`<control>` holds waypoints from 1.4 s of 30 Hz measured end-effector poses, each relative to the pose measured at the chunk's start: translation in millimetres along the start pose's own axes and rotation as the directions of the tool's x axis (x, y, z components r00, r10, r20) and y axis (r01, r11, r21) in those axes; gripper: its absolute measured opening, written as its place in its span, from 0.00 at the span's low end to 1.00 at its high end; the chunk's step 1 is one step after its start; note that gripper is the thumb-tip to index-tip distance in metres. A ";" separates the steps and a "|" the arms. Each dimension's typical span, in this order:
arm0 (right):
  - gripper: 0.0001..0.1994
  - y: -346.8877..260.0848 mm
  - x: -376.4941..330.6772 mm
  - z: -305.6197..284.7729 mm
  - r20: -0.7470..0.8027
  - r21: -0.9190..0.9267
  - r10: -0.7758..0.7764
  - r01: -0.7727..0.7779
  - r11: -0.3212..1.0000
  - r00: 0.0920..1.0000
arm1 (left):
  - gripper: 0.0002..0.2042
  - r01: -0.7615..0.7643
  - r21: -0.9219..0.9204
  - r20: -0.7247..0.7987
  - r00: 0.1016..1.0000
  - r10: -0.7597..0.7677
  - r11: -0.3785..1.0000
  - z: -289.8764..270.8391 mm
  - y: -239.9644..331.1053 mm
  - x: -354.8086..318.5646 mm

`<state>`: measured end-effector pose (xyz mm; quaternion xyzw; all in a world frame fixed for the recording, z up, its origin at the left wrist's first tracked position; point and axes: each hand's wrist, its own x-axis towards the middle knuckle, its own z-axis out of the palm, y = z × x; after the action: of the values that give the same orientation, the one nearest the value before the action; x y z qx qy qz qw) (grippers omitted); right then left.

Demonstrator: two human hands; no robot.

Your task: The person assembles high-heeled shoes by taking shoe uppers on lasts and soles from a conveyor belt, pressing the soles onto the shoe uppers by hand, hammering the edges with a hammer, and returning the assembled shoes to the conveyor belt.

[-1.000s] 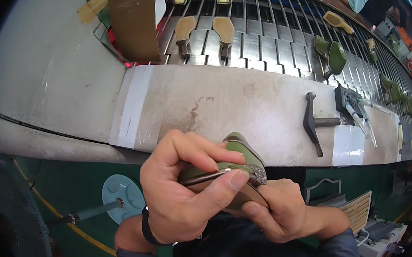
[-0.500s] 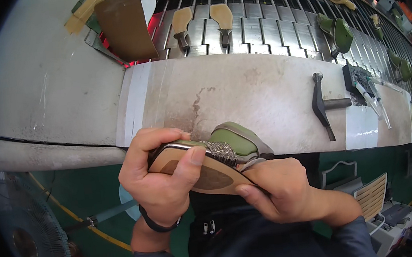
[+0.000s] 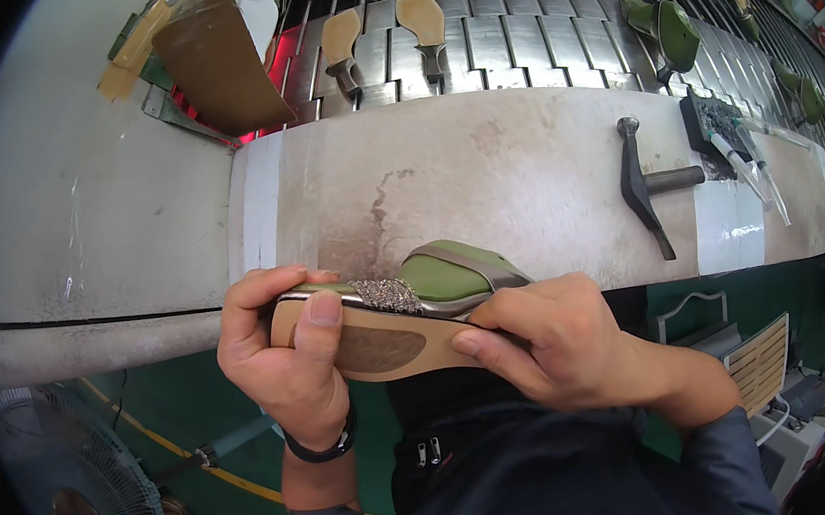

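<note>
— Grey counter [image 3: 485, 179] ran beneath a slatted conveyor [image 3: 510, 41]; where was the green shoe [image 3: 408, 308]?
— At its near edge, sole up. Left hand [image 3: 287, 356] clamped the toe, thumb across the sole; right hand [image 3: 552, 343] gripped the heel end, a hammer [image 3: 651, 182] well apart.

**Open worktop ahead, tools to the right**

Both hands, left [image 3: 288, 366] and right [image 3: 553, 348], hold a green shoe [image 3: 408, 308] at the near edge of the worktop [image 3: 484, 170]. The bare stretch straight ahead of them lies open up to the conveyor [image 3: 510, 41]. To the right a dark hammer [image 3: 648, 184] blocks the way, with a black tray [image 3: 715, 120] and syringes [image 3: 750, 172] beyond it. Up left, a tilted cardboard sheet [image 3: 216, 62] stands over the conveyor's edge. Soles [image 3: 384, 29] and green shoes [image 3: 665, 25] crowd the slats.
</note>
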<state>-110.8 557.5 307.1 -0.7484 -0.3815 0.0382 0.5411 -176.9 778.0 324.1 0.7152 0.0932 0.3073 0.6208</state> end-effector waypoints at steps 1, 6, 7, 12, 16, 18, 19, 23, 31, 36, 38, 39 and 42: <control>0.11 0.0 1.0 -0.8 0.001 0.017 0.014 -0.014 1.000 1.000 | 0.12 0.001 0.001 0.003 1.000 -0.001 1.000 0.5 -0.4 0.6; 0.11 1.5 2.9 -7.1 0.053 0.093 0.093 -0.098 0.991 0.994 | 0.13 -0.050 0.003 0.022 0.999 0.050 0.999 1.0 1.5 2.1; 0.11 1.0 3.0 -8.7 0.067 0.113 0.110 -0.117 0.987 0.992 | 0.13 -0.052 0.000 0.024 0.998 0.052 0.999 1.6 2.5 2.8; 0.09 4.5 -8.1 -5.4 -0.066 -0.106 -0.190 0.182 0.978 0.980 | 0.12 -0.044 0.059 0.065 0.997 0.040 0.997 9.9 15.2 6.4; 0.09 3.1 -8.2 -2.6 -0.168 -0.113 -0.210 0.193 0.975 0.963 | 0.12 -0.042 0.100 0.067 0.997 0.035 0.994 17.5 23.7 11.3; 0.10 6.2 -8.6 -4.0 -0.116 -0.062 -0.110 0.103 0.993 0.987 | 0.11 -0.053 0.084 0.070 0.996 0.047 0.995 18.2 24.3 10.1; 0.10 6.2 -8.6 -4.9 -0.104 -0.021 -0.073 0.071 0.997 0.992 | 0.11 -0.055 0.084 0.074 0.996 0.049 0.995 18.4 24.1 9.8; 0.12 2.2 -8.7 -13.9 -0.029 0.028 0.042 -0.042 0.999 0.999 | 0.12 -0.059 0.081 0.072 0.996 0.053 0.995 21.3 28.7 6.9; 0.33 -39.8 36.0 -78.6 -0.030 0.015 -0.003 0.004 1.000 1.000 | 0.25 -0.410 -0.195 0.411 0.791 0.454 0.891 80.3 49.6 29.1; 0.22 -9.2 17.1 -108.8 -0.136 0.456 0.365 -0.269 0.848 0.921 | 0.37 0.190 -0.450 0.453 0.891 0.040 0.873 72.6 -37.8 47.6; 0.21 23.9 -17.5 -119.8 -0.214 0.657 0.511 -0.264 0.706 0.833 | 0.38 0.446 -0.405 0.486 0.844 -0.225 0.798 64.0 -70.5 20.0; 0.23 32.8 -38.3 -112.8 -0.230 0.740 0.593 -0.257 0.622 0.771 | 0.39 0.485 -0.430 0.467 0.841 -0.272 0.761 65.4 -85.6 -2.2; 0.27 25.7 -79.5 -52.7 -0.074 0.921 0.744 -0.240 0.307 0.665 | 0.40 0.260 -0.428 0.131 0.966 -0.225 0.866 79.2 -97.1 -28.1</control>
<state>-128.6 464.4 279.0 -0.4391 0.1040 0.2005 0.8696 -131.1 718.3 220.0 0.5496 0.0864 0.2124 0.8033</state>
